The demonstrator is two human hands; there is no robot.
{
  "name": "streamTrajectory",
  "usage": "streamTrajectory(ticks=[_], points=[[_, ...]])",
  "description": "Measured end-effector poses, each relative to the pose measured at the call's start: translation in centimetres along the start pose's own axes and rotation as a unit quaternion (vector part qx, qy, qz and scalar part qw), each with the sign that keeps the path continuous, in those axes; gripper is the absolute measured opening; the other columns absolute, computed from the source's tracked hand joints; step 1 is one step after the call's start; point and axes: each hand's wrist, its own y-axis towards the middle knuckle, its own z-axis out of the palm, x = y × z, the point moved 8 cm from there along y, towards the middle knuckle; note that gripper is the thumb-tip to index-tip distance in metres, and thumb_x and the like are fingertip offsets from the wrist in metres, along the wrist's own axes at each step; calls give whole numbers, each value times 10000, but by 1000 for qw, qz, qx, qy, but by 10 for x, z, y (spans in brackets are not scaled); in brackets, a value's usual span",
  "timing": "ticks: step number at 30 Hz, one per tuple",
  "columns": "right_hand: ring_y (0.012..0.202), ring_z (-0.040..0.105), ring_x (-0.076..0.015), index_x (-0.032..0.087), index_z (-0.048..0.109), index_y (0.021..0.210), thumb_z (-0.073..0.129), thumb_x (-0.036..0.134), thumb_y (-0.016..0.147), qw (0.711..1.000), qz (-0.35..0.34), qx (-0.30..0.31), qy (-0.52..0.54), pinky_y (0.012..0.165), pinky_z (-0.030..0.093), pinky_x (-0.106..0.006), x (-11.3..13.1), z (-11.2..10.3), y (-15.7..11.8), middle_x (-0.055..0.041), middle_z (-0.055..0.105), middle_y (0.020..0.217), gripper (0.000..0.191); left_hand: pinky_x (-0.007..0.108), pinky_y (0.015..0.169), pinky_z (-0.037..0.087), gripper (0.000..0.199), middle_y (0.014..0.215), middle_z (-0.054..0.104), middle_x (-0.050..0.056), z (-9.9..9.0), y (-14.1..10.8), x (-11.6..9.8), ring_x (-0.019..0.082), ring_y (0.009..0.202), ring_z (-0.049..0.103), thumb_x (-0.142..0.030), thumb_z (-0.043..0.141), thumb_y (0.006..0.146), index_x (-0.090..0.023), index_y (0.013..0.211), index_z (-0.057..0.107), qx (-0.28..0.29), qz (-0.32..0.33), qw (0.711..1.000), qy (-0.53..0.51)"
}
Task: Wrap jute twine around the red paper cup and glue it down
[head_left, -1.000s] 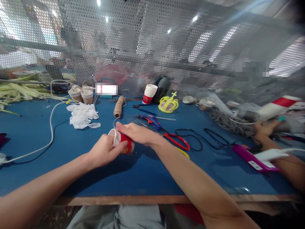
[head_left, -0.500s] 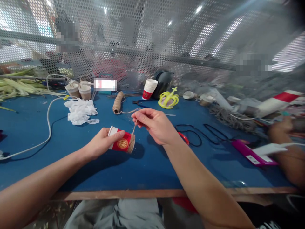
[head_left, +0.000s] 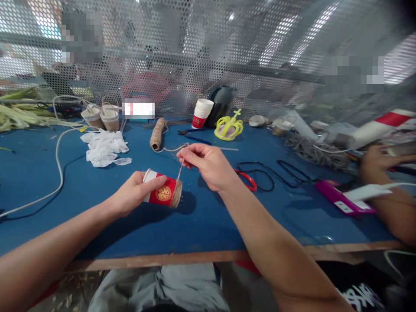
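A red and white paper cup (head_left: 163,190) lies tilted on its side in my left hand (head_left: 131,193), its base pointing right. Brown twine is wrapped round the base end. My right hand (head_left: 206,164) pinches the strand of twine (head_left: 180,170) just above and right of the cup, and the strand runs down to the wrapped end. From the pinch it also leads back to the twine spool (head_left: 157,135) lying behind the hands on the blue table (head_left: 201,234).
White crumpled gloves (head_left: 105,147) and twine-wrapped cups (head_left: 109,119) are at left. Behind are stacked cups (head_left: 200,115), pliers (head_left: 198,137) and a yellow crown shape (head_left: 229,128). Red-handled scissors (head_left: 248,181), a purple box (head_left: 341,199) and another person's arm (head_left: 386,190) are at right.
The view has shifted a little, so most things sit slightly left and higher. Both hands keep their hold on cup and twine, with little change between them. The other person's hand now shows more clearly.
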Motion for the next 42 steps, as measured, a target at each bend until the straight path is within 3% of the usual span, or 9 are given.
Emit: streamTrajectory(ticks=[7,22,32,42], points=[[559,503,-77,160,634,667,663,312,700,999,-27,-10,13,555,404,-237,9,0,-4,11,596,611,159,181,426,262,348,470,504,-49,-7,3,4,55,408,393,-451,657,622,-138,569,514,-49,-35,998,-6],[520,491,-65,140,629,662,642,252,718,1000,10,-5,-21,555,414,-235,-2,3,-1,21,586,574,126,182,434,257,335,482,459,-53,5,-7,-9,54,440,347,-443,602,689,-144,560,524,3,37,998,51],[524,497,-72,150,618,657,655,290,696,999,31,0,-22,577,432,-249,-8,6,-1,16,594,599,150,186,438,318,299,500,496,-30,7,-13,-19,64,453,374,-409,623,664,-137,561,556,-9,81,996,36],[512,485,-64,148,616,644,638,259,719,1000,12,-15,-18,561,417,-239,1,2,-3,24,581,579,135,180,425,310,306,479,462,-41,4,-12,-17,56,440,349,-400,605,684,-139,544,528,-14,80,996,43]])
